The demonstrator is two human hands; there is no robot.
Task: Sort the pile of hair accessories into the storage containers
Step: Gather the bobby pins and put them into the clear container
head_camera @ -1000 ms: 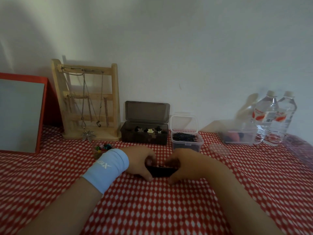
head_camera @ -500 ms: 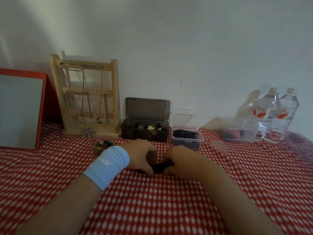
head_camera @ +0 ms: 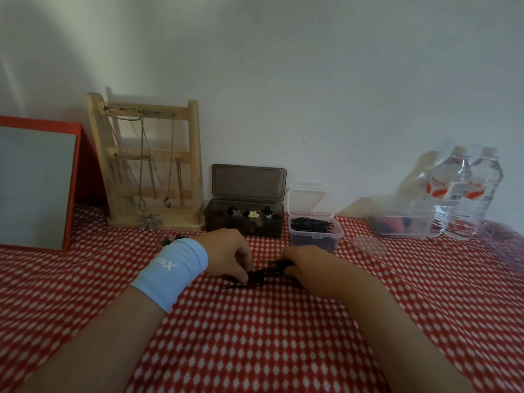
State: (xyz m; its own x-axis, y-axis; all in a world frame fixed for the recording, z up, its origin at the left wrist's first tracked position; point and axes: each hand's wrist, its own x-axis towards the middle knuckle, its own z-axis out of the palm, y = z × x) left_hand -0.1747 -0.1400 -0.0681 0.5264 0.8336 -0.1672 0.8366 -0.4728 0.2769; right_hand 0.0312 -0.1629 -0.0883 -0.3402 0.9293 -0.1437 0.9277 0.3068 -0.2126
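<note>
A small dark pile of hair pins (head_camera: pixel 262 275) lies on the red-and-white cloth between my hands. My left hand (head_camera: pixel 226 252), with a light blue wristband, pinches its left end. My right hand (head_camera: pixel 304 263) grips its right end, which lifts slightly off the cloth. Behind them an open dark grey box (head_camera: pixel 243 222) holds small clips, and an open clear box (head_camera: pixel 314 232) holds black pins. A third clear container (head_camera: pixel 402 224) with dark and red items stands further right.
A wooden jewellery stand (head_camera: pixel 147 165) with necklaces and a red-framed mirror (head_camera: pixel 37 185) are at the back left. Two water bottles (head_camera: pixel 465 194) stand at the back right. A round clear lid (head_camera: pixel 368 245) lies on the cloth; small coloured clips (head_camera: pixel 170 241) peek out behind my left wrist.
Both hands have drawn the dark pile together and closed on it; the right end is now raised a little. The camera has tilted slightly.
</note>
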